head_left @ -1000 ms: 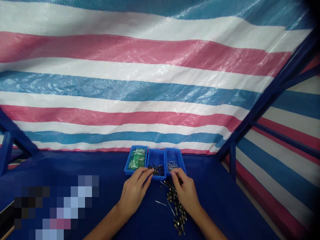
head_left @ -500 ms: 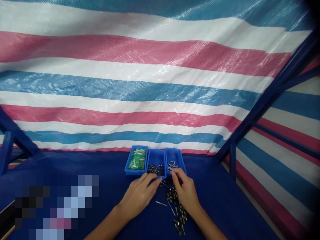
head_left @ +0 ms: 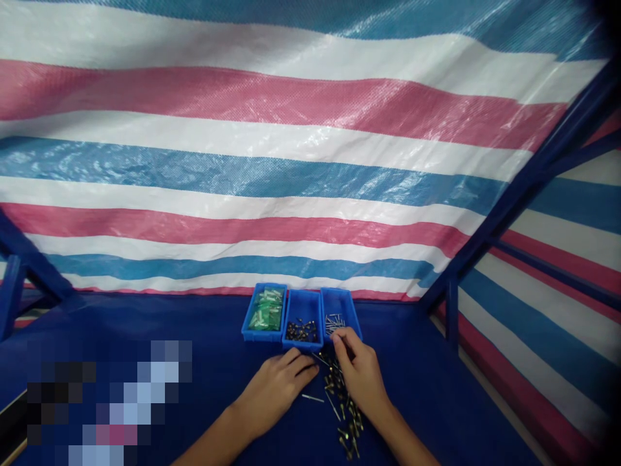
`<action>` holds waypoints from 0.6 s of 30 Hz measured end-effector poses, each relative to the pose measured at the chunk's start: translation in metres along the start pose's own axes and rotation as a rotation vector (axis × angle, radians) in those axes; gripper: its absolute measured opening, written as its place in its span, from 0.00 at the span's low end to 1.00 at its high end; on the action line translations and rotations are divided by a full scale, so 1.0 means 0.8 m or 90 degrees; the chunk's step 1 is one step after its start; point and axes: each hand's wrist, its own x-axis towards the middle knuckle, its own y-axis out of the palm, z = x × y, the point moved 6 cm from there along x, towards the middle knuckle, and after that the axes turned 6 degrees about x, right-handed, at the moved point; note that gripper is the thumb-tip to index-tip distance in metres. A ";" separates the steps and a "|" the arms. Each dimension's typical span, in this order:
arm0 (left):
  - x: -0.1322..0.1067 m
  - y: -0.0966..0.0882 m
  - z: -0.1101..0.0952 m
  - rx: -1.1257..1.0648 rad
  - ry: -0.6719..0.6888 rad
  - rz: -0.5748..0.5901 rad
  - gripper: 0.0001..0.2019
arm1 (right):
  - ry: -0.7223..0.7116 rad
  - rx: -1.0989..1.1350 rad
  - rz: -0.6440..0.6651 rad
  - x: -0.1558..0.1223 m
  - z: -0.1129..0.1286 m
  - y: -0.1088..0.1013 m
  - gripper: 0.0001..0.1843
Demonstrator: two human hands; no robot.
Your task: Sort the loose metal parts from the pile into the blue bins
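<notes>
Three small blue bins stand side by side on a dark blue table. The left bin (head_left: 264, 314) holds green pieces, the middle bin (head_left: 302, 323) holds small dark parts, and the right bin (head_left: 340, 310) holds silver pins. A loose heap of small brass and silver parts (head_left: 345, 414) lies in front of the bins. My left hand (head_left: 276, 387) rests on the table just before the middle bin, fingers curled, tips near the heap's upper edge. My right hand (head_left: 361, 375) lies over the heap, its fingertips pinched together near the right bin's front rim; what they hold is too small to name.
A red, white and blue striped tarp (head_left: 272, 162) hangs behind the table. Dark blue metal frame bars (head_left: 514, 194) rise at the right and at the far left. A single silver pin (head_left: 310, 398) lies apart between my hands. A blurred patch covers the lower left.
My left hand has drawn back from the middle bin's front rim toward me and now lies on the table by the heap. My right hand has hardly moved.
</notes>
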 end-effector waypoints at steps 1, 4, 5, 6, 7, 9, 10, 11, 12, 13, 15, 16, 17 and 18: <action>0.000 0.001 0.000 0.000 -0.003 -0.004 0.14 | 0.000 -0.001 0.000 0.000 0.000 0.000 0.19; 0.000 0.005 0.001 -0.003 -0.015 -0.013 0.08 | 0.000 0.000 0.001 0.001 -0.001 0.000 0.18; 0.000 0.006 0.002 -0.004 -0.024 -0.014 0.06 | 0.000 0.001 0.002 0.001 -0.002 0.001 0.18; 0.001 0.007 0.003 -0.005 -0.032 -0.014 0.06 | -0.001 0.001 0.004 0.001 -0.001 0.001 0.18; 0.001 0.007 0.003 -0.007 -0.040 -0.013 0.05 | -0.002 0.002 0.005 0.001 -0.001 0.001 0.18; 0.002 0.009 0.004 -0.015 -0.048 -0.002 0.04 | -0.005 -0.001 0.004 0.002 0.001 0.001 0.19; 0.002 0.009 0.004 -0.021 -0.050 0.006 0.04 | -0.006 -0.002 0.003 0.002 0.002 0.000 0.19; 0.002 0.009 0.003 -0.029 -0.050 0.013 0.04 | -0.006 -0.004 0.001 0.002 0.002 0.000 0.19; 0.002 0.008 0.003 -0.039 -0.050 0.021 0.05 | -0.006 -0.004 -0.001 0.002 0.002 0.000 0.19; 0.002 0.007 0.002 -0.051 -0.052 0.026 0.06 | -0.006 -0.004 -0.001 0.001 0.002 0.000 0.19; 0.002 0.003 0.002 -0.073 -0.057 0.030 0.09 | -0.003 -0.002 0.001 0.001 0.000 0.000 0.19; 0.002 0.001 0.001 -0.082 -0.059 0.031 0.10 | -0.001 -0.001 0.003 0.000 -0.001 0.000 0.19; 0.003 -0.001 0.001 -0.087 -0.059 0.031 0.12 | 0.002 0.001 0.005 0.000 -0.003 0.001 0.18; 0.003 -0.002 0.001 -0.088 -0.059 0.030 0.13 | 0.005 0.002 0.006 0.000 -0.003 0.001 0.18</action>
